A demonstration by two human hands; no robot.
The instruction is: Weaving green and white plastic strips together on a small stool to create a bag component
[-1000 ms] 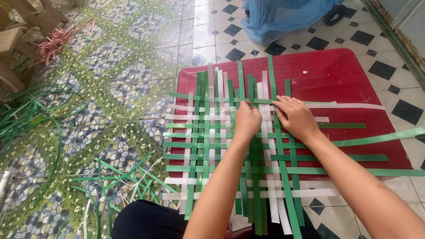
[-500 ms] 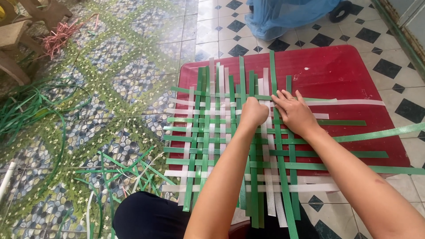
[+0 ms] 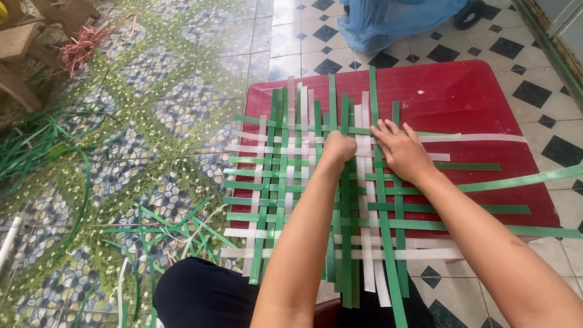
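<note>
A half-woven mat (image 3: 285, 182) of green and white plastic straps lies on a low red table (image 3: 473, 97). My left hand (image 3: 339, 147) is curled into a fist near the mat's far middle, its fingers closed around a green upright strap (image 3: 346, 243). Just to its right, my right hand (image 3: 401, 152) lies flat with fingers spread, pressing on the crossing straps. A long green strap (image 3: 522, 179) and a white strap (image 3: 486, 138) stick out to the right across the table. The fingertips of the left hand are hidden under the fist.
Loose green straps lie on the patterned tile floor (image 3: 152, 109), in a pile (image 3: 164, 237) at lower left and another bundle (image 3: 36, 146) at far left. A blue plastic bag (image 3: 395, 21) sits beyond the table. Wooden furniture legs (image 3: 24, 54) and pink straps (image 3: 82, 45) are top left.
My left hand has slid a little farther up the mat and closed tighter into a fist. My right hand has stayed flat in nearly the same place.
</note>
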